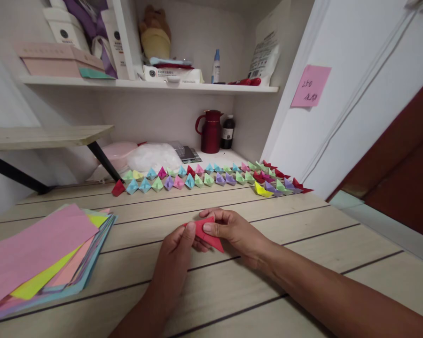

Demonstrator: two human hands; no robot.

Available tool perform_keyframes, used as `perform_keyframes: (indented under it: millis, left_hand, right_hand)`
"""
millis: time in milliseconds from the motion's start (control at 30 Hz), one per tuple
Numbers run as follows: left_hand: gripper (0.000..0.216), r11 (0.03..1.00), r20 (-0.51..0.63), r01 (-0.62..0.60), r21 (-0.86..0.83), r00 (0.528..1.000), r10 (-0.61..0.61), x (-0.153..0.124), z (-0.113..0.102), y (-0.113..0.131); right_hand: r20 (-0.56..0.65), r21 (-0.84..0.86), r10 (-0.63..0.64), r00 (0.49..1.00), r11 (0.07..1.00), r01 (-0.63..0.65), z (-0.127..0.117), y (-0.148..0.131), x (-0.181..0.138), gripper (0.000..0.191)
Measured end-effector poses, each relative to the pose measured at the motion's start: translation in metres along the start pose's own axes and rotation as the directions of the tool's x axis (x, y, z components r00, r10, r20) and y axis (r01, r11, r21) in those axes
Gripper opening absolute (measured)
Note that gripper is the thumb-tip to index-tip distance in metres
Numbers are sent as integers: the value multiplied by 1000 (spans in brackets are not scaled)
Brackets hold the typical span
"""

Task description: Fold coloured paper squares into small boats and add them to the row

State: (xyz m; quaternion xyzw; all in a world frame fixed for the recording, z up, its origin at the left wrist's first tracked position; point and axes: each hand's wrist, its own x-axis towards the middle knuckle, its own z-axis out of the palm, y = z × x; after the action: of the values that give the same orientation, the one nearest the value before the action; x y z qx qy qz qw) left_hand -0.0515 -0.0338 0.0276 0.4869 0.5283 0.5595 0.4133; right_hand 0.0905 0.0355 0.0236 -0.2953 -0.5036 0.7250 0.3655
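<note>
A small piece of folded red paper [214, 240] is held between my two hands above the middle of the table. My left hand [178, 244] pinches its left side, thumb on top. My right hand [229, 227] grips the upper right part, its thumb pressed on the paper's face and its fingers behind. A pointed corner of the paper sticks out below the right thumb. The fingers behind the paper are partly hidden. Beyond my hands, rows of small folded paper boats [157, 184] in many colours stand along the table's back.
A stack of coloured paper sheets [42, 244] lies at the left of the slatted table [296, 291]. A raised wooden stand [49, 136] is at the back left. Behind the boats are a plastic bag [155, 157], a red jug [211, 134] and a dark bottle [228, 129].
</note>
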Motion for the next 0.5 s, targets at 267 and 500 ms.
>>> perform_keyframes:
  millis: [267, 500]
  left_hand:
    - [41, 999, 7, -7, -47, 1000, 8, 0, 3, -4]
    - [38, 999, -36, -29, 26, 999, 30, 1, 1, -7]
  right_hand:
    - [196, -24, 82, 977, 997, -79, -2, -6, -3, 32]
    - [50, 95, 107, 993, 989, -111, -9, -1, 4, 29]
